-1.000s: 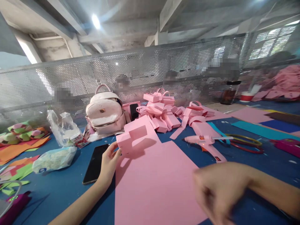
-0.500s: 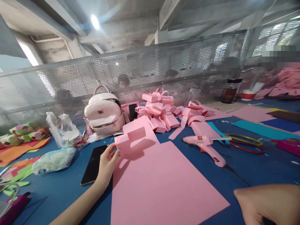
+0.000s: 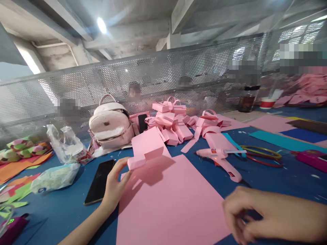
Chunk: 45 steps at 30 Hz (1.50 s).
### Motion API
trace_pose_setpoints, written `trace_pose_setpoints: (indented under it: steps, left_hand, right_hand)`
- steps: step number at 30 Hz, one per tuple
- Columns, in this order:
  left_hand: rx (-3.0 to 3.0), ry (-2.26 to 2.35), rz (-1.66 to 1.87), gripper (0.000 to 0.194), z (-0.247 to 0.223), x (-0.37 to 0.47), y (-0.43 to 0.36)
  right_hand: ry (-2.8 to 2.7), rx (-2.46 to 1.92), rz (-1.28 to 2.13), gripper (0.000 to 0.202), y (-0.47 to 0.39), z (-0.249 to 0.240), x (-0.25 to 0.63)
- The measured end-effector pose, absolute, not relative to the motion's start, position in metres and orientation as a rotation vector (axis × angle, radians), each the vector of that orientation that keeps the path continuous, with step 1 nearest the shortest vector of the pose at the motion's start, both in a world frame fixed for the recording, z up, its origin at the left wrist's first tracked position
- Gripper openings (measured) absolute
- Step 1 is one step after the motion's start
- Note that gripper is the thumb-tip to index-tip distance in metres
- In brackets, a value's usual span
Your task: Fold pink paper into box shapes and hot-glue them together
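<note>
Between its thumb and fingers my left hand (image 3: 118,183) pinches one end of a small folded pink paper piece (image 3: 136,162), raised above a large pink sheet (image 3: 171,207). The piece has a flap that stretches to the right and casts a shadow on the sheet. My right hand (image 3: 250,212) hovers over the sheet's right edge, its fingers curled and apart, with nothing visible in them. Behind it, a pink glue gun (image 3: 222,160) lies on the blue table.
A black phone (image 3: 100,182) lies left of the sheet. Behind are a pale pink backpack (image 3: 109,126), a pile of folded pink paper pieces (image 3: 171,119), and scissors (image 3: 263,156) at right. Plastic bags (image 3: 56,175) and coloured paper lie at left.
My right hand has come in from the lower right corner toward the sheet's edge. The folded piece in my left hand has tilted and dropped slightly.
</note>
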<state>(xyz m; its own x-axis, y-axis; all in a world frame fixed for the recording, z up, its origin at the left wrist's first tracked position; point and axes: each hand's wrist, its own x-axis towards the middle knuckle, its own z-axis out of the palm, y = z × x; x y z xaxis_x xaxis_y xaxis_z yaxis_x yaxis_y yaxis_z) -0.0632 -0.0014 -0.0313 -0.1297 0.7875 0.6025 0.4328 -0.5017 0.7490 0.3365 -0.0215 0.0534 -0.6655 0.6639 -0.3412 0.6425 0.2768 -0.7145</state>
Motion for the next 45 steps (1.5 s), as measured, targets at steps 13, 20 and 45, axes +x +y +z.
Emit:
trace_pose_setpoints:
  steps: [13, 20, 45]
  left_hand:
    - [2.402, 1.292, 1.591, 0.034, -0.019, -0.061, -0.016]
    - [2.765, 1.373, 1.479, 0.039, -0.024, -0.062, -0.015]
    - [2.063, 1.471, 1.405, 0.088, -0.034, -0.031, -0.029]
  right_hand:
    - [-1.669, -0.732, 1.924, 0.054, 0.024, 0.013, 0.211]
    - [-1.433, -0.717, 2.151, 0.052, 0.031, -0.004, 0.178]
    - [-1.684, -0.688, 2.028, 0.05, 0.032, -0.015, 0.179]
